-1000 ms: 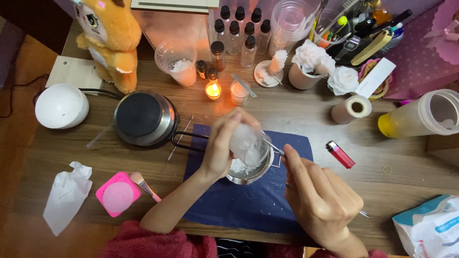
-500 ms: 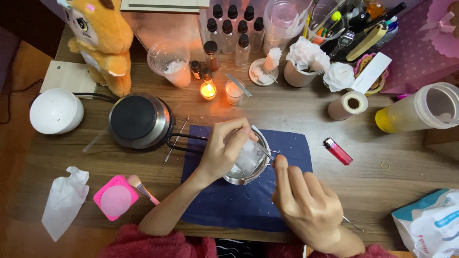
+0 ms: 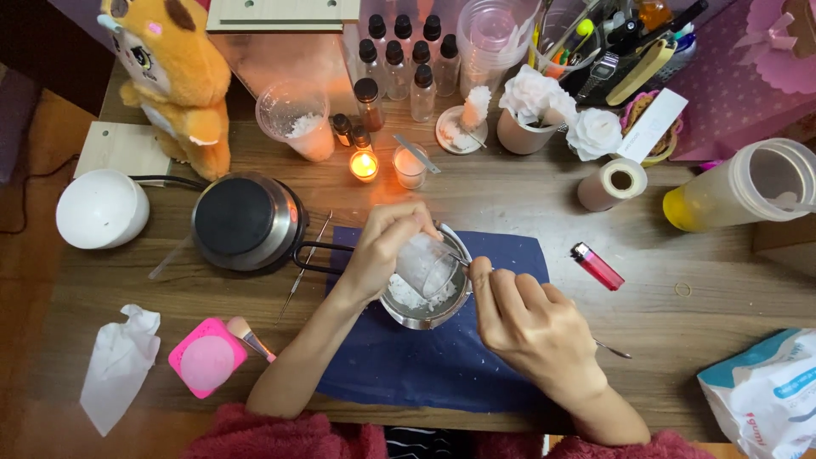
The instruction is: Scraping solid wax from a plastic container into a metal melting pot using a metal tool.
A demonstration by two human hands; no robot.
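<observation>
Left hand (image 3: 380, 252) curled around clear cup (image 3: 422, 262) over metal pot (image 3: 425, 299); right hand (image 3: 531, 327) pinching thin metal tool (image 3: 614, 349)

The clear cup (image 3: 422, 262) has tipped lower into the metal pot (image 3: 422, 299).

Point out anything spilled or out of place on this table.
White flakes lie scattered on the blue mat around the metal pot, outside it. A crumpled tissue lies near the table's left edge.
</observation>
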